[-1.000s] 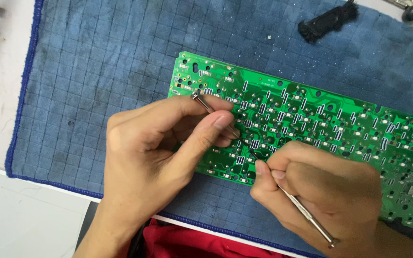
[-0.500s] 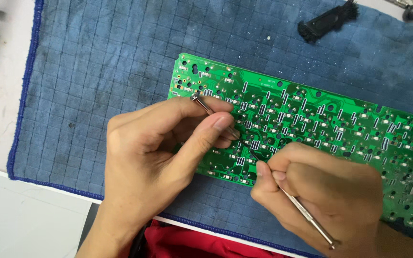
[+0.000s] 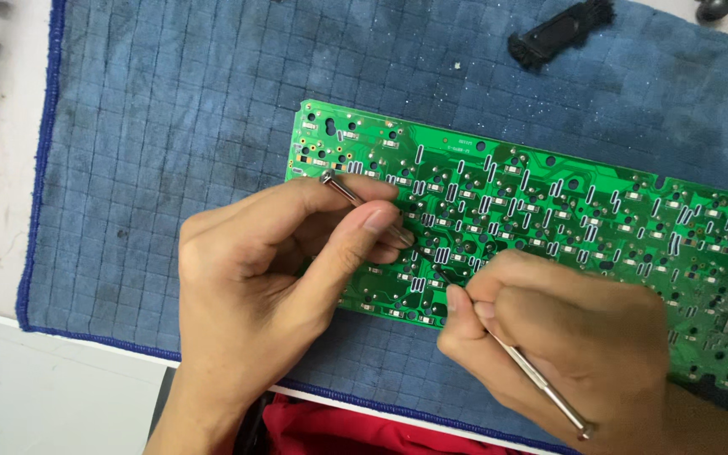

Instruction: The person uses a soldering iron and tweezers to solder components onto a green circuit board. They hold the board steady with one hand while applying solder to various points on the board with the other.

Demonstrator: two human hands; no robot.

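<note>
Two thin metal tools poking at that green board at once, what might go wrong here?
The left hand and right hand each press a thin metal tool onto the green circuit board. A slipped tip might scratch the board or knock off one of its tiny parts. The board lies loose on the blue cloth, so it may shift under pressure. A freed part could get lost in the cloth's weave.

Looks like a home repair bench, not a proper lab: green circuit board (image 3: 549, 219) lying on a blue checked towel (image 3: 170, 135) (makeshift work mat), black plastic part (image 3: 562, 32) loose nearby, white tiled floor (image 3: 35, 396) at the edge.
</note>
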